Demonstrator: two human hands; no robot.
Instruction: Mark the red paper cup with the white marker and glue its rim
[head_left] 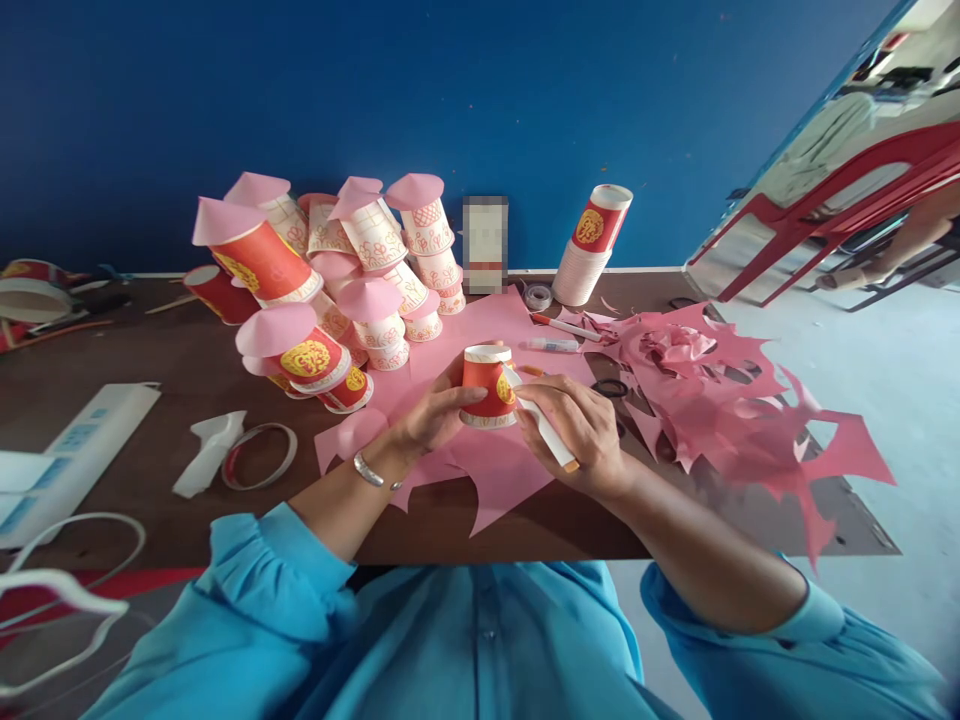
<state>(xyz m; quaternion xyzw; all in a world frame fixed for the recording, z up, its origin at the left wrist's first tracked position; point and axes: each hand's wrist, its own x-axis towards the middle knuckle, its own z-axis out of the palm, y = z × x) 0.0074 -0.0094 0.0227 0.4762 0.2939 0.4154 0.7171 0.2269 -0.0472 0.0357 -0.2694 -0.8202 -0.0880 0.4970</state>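
In front of my chest, my left hand (435, 405) is closed around the side of a red paper cup (478, 376) with a yellow round print. The cup is upside down, its narrower end on top. My right hand (576, 425) grips a white utility knife (547, 430) with an orange end. The knife's tip meets or nearly meets the upper right side of the cup; I cannot tell whether it has cut in. Beneath both hands lie sheets of pink paper (510, 490).
To the left stand several stacked cup towers with pink cone roofs (369, 300). A cup stack (581, 272) is at the back. Pink paper scraps (720, 400), a glue tube (553, 345) and scissors (609, 388) lie right. A tape roll (259, 457) and power strip (82, 450) lie left.
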